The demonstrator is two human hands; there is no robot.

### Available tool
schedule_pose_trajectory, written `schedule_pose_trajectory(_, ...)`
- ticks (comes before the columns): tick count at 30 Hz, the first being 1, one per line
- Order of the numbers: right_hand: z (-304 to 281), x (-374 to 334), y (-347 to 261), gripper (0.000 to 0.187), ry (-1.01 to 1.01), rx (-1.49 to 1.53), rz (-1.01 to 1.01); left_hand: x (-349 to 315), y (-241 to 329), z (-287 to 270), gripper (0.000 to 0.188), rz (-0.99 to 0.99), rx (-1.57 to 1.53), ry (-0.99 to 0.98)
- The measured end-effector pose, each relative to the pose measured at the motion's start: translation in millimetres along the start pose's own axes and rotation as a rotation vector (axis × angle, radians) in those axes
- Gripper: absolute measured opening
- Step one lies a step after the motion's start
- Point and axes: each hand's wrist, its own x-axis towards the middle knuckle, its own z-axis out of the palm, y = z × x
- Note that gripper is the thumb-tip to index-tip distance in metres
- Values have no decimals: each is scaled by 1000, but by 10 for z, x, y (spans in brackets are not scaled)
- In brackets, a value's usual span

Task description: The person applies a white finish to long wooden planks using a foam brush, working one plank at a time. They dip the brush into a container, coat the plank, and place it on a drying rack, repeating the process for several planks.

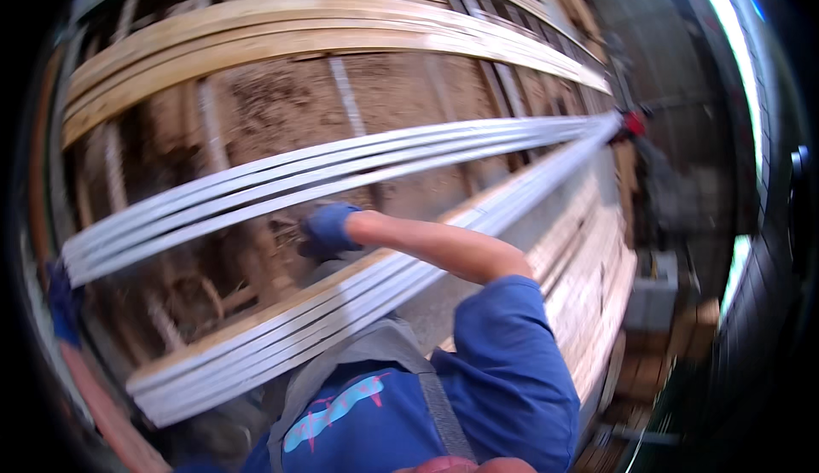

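Right hand (328, 230), blue-gloved, reaches between white strips (281, 174); whether its fingers grip cannot be told.

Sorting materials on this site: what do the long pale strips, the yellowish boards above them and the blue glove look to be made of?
The pale strips look like grey-white painted or primed wood, perhaps metal; the blur leaves it open. The yellowish boards look like bare sawn timber, with a tan, matte grain. The blue glove on the right hand seems knit fabric, possibly coated.
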Motion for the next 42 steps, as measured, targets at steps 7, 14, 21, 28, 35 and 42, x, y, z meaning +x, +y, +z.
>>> schedule_pose_trajectory(7, 750, 609, 415, 53, 369, 539, -8, 127, 328, 573, 56, -94, 335, 460)
schedule_pose_trajectory(14, 507, 523, 172, 56, 245, 603, -11, -47, 199, 274, 63, -25, -36, 352)
schedule_pose_trajectory(21, 429, 558, 73, 48, 450, 926, -85, -125, 121, 64, 69, 8, -12, 241)
schedule_pose_trajectory(28, 568, 710, 125, 49, 466, 1179, -156, -84, 190, 302, 64, -17, -51, 342)
schedule_pose_trajectory(35, 472, 699, 0, 43, 413, 1580, 40, -67, 180, 478, 61, 54, 61, 356)
schedule_pose_trajectory(42, 523, 941, -99, 28, 344, 1710, 71, -262, 157, 489, 48, 226, 261, 316)
